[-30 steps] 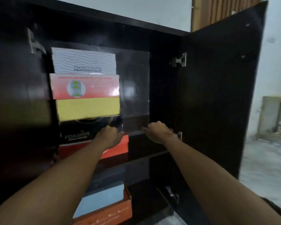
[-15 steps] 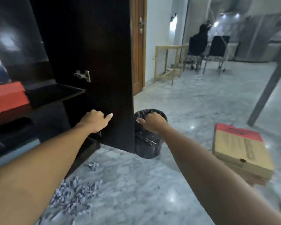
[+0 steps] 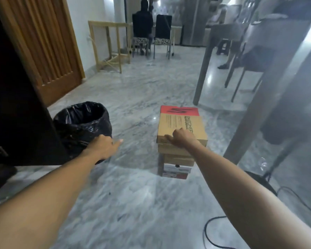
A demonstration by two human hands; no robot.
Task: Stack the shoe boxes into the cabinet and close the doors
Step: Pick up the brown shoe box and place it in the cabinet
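Shoe boxes [image 3: 178,148] sit stacked on the marble floor [image 3: 133,203], top box [image 3: 180,123] tan with a red far end. My right hand [image 3: 180,138] rests on its near edge, fingers curled over the lid rim, thumb out left. My left hand [image 3: 104,147] hovers with nothing in its grip, fingers loose, forefinger out, just in front of the black-lined bin [image 3: 83,126]. Dark cabinet door [image 3: 20,105] edge runs down the left, beside the bin. Open floor between bin and stack; grey bench leg [image 3: 203,76] stands behind the stack, right.
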